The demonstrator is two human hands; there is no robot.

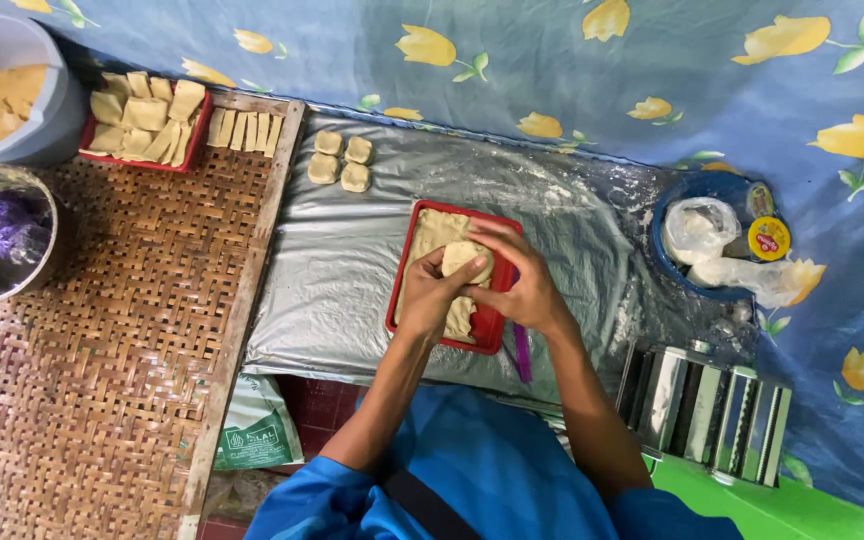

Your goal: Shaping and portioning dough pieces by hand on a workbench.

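Blue flowered cloth [652, 60], silver plastic sheet [352, 280] on it, woven bamboo tray [102, 350], blue bowl [664, 262], metal roller machine [707, 405]

Open plastic sheet [342, 290] left of red tray [492, 330]; hemmed in by dough pieces [342, 160] behind, blue bowl [667, 265] and pasta roller [707, 405] right.

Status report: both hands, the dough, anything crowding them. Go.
Left hand and right hand both gripping dough piece over red tray. Purple tool beside tray, clear of hands.
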